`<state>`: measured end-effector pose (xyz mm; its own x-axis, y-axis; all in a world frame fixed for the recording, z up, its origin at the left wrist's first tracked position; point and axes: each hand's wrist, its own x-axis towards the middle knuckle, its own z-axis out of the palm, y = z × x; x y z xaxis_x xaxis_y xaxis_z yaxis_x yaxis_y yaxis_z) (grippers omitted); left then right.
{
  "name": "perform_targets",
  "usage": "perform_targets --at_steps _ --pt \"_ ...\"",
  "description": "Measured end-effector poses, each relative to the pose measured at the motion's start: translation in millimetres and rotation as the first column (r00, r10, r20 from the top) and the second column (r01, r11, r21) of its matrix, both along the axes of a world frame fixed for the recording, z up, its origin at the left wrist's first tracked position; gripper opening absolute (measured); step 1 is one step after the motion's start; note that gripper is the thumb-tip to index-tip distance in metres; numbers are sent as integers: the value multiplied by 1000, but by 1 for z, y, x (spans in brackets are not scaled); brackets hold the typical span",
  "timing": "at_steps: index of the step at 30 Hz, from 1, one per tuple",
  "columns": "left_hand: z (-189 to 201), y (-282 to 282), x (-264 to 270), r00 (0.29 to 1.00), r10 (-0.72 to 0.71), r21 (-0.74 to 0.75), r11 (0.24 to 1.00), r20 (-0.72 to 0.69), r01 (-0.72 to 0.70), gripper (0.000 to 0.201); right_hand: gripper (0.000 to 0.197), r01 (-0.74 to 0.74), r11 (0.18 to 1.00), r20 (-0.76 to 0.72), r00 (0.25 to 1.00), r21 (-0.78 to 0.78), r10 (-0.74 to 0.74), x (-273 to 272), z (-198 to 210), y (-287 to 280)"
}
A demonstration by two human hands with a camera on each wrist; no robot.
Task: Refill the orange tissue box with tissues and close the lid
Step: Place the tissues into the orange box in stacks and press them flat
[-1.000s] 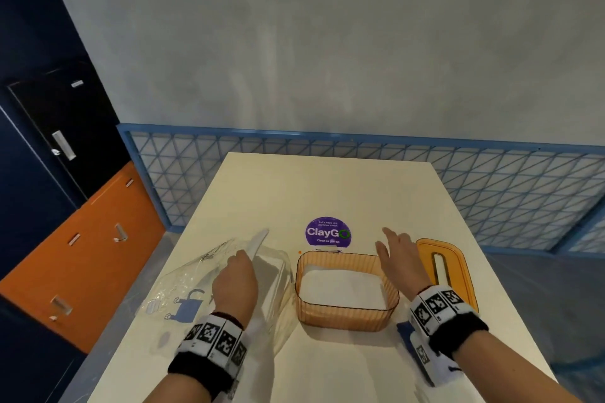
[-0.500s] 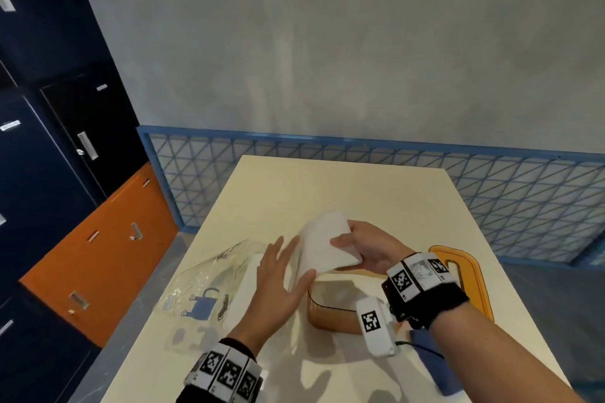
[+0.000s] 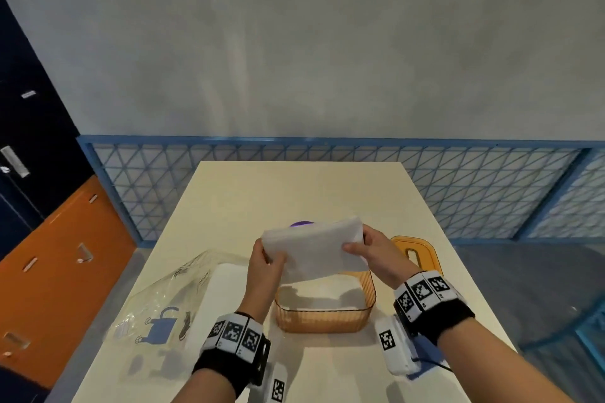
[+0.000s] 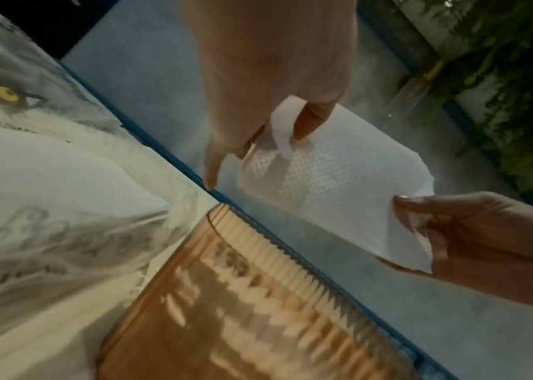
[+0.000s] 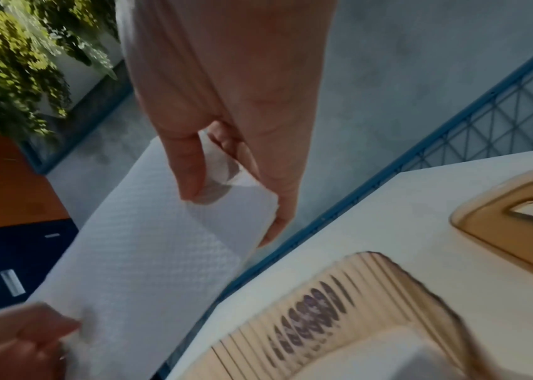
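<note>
Item: stack of white tissues (image 3: 316, 247), embossed weave, held flat and slightly tilted in the air just above the orange tissue box (image 3: 324, 307).

Grip, left: your left hand (image 3: 265, 263) pinches the near-left edge of the stack, thumb on top, fingers underneath.

Grip, right: your right hand (image 3: 376, 255) pinches the right edge the same way (the wrist views show thumb and fingers closed on the paper at both ends).

Container: the orange tissue box is a ribbed translucent tub, open at the top, standing on the cream surface (image 3: 294, 193) directly below the stack. White shows inside it; whether that is tissue already loaded or the surface seen through the base, you cannot tell.

Lid: the orange lid (image 3: 422, 253), slotted, lies flat on the surface just beside the box on your right, not yet fitted.

Sundries: clear plastic wrapper (image 3: 163, 301) with blue print, lying left of the box; purple sticker (image 3: 300, 224) mostly hidden behind the stack.

Step in hand, by judgement: refilling, stack poised over the opening.

Next move calls for: squaring the stack's edges with the box walls, lowering it level so no corner catches the rim, then letting go with both hands before you reach for the lid.
</note>
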<state>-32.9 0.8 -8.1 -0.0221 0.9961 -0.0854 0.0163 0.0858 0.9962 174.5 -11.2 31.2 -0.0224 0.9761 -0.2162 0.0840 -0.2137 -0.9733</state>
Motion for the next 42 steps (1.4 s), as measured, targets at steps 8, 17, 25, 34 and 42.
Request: perform_targets --at_steps 8,17,25,34,42 --pt "-41 -15 16 947 -65 -16 998 -315 63 32 28 106 993 330 940 -53 -83 3 -56 -18" --pt "-41 -6 14 845 -112 -4 992 -522 129 12 23 228 972 333 922 -49 -200 4 -65 -11" --pt "-38 13 13 588 -123 -121 992 -800 42 13 36 232 962 528 840 -144 -124 1 -66 5" --pt "-35 12 22 166 -63 -29 978 -984 205 37 35 78 974 855 497 -213 147 -19 -60 7" --pt "-34 7 28 -167 -256 -305 832 -952 464 48 55 -246 922 943 67 -300 325 -21 -64 -6"
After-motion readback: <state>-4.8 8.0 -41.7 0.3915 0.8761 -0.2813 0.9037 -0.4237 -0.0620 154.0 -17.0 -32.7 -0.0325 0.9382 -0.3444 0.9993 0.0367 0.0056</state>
